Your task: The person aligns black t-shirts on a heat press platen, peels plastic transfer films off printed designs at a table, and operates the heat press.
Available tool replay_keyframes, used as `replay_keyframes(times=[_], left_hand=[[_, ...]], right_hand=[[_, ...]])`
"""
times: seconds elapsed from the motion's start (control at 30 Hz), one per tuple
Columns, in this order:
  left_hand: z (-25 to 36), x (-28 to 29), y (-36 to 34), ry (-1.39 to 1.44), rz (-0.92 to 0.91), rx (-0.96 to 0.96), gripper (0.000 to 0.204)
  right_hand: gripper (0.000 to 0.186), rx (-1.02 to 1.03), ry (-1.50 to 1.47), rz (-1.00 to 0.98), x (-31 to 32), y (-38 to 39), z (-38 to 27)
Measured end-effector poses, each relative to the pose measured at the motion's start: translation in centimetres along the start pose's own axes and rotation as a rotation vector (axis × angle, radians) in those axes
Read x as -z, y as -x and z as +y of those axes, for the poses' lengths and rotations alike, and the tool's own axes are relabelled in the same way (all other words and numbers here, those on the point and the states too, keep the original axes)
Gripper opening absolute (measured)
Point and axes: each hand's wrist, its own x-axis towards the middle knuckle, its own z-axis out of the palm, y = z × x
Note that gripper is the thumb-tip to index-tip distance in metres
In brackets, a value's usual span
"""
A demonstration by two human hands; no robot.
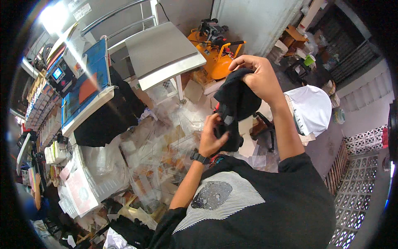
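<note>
- Black cloth (238, 99), bunched, held up in front of the chest between right hand (262, 79) and left hand (210, 136).
- Pinched at the top by the right fingers; touched lower down by the left, with thumb and fingers spread around the folds, firmness of hold impossible to tell.
- Apparently mid-handling, perhaps being turned or opened out; next move likely to call for a steady upper pinch and a freer left hand.
- Below, floor (163, 143) littered with clear plastic sheets.
- Ahead, grey-topped stand (161, 47) near orange machine (217, 60).
- Leftward, blue-topped bench (97, 62) with dark fabric (105, 120) hanging.
- Rightward, white cloth (313, 108) and lattice wall (352, 199).
</note>
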Motion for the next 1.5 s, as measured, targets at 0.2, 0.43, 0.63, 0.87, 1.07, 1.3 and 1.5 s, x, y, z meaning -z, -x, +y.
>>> replay_keyframes(times=[0.2, 0.43, 0.63, 0.87, 1.07, 1.3, 1.5], left_hand=[[-6.1, -1.4, -7.9, 0.141, 0.034, 0.200, 0.096], [-7.3, -1.6, -13.4, -0.268, 0.260, -0.032, 0.040], [-6.5, 6.2, -13.1, -0.327, 0.196, 0.137, 0.011], [12.7, 13.3, -25.4, -0.491, -0.175, -0.226, 0.039], [8.4, 22.3, -25.2, -0.914, -0.122, -0.038, 0.024], [10.3, 24.4, -23.3, -0.987, 0.500, -0.184, 0.018], [7.7, 19.1, -13.0, -1.172, 1.041, -0.130, 0.022]], right_hand=[[0.022, 0.033, -0.151, -0.084, 3.5, -4.8, 3.3], [0.017, -0.166, -0.099, -0.065, 7.0, -8.2, 9.8], [0.016, -0.310, 0.250, -0.247, 12.4, -5.4, 16.4], [0.026, 0.257, 0.569, -0.086, 18.6, -11.6, 10.0], [0.015, -0.044, 0.373, -0.228, 21.2, -14.5, 17.5], [0.020, 0.039, 0.216, 0.007, 16.1, -17.8, 19.8], [0.016, 0.105, 0.180, 0.251, 8.9, -13.7, 21.8]])
